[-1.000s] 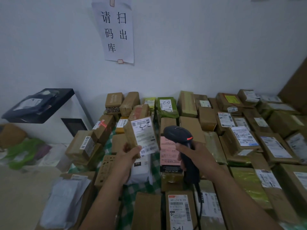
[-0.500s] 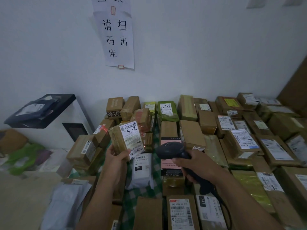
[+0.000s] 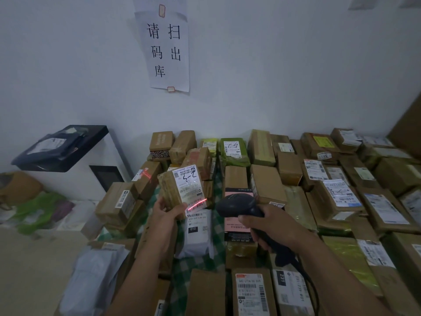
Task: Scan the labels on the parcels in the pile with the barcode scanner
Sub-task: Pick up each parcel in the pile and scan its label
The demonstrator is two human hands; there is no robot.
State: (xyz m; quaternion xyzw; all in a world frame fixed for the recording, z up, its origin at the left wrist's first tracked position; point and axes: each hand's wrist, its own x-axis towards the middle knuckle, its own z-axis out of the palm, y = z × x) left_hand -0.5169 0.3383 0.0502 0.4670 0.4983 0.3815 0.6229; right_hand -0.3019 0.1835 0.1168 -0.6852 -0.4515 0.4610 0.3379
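A white wall backs the scene, with a paper sign (image 3: pixel 168 49) of black Chinese characters taped to it. Below it, a table (image 3: pixel 218 226) under a green checked cloth carries the pile of parcels (image 3: pixel 266 181): mostly brown cardboard boxes packed side by side, many with white shipping labels facing up, and a green one (image 3: pixel 233 148) near the wall. To the left stands a white cabinet (image 3: pixel 68 165) with a black top.

The left hand (image 3: pixel 167 213) holds a small brown parcel (image 3: pixel 169 190) lifted above the pile, thumb on its left side and fingers curled around its lower edge. Its white label (image 3: pixel 188 185) is turned toward the camera and tilts slightly. A red scan line (image 3: pixel 197 204) falls across the barcode at the label's lower end.

The right hand (image 3: pixel 271 226) grips the handle of the black barcode scanner (image 3: pixel 237 205), fingers wrapped around it, with the scanner's head aimed left at the held parcel from just beside it. A dark cable (image 3: pixel 312 290) runs from the handle down toward the camera.

Below the held parcel, a white mailer bag (image 3: pixel 196 238) marked 010 lies on the cloth, next to a pink and black box (image 3: pixel 235 224).
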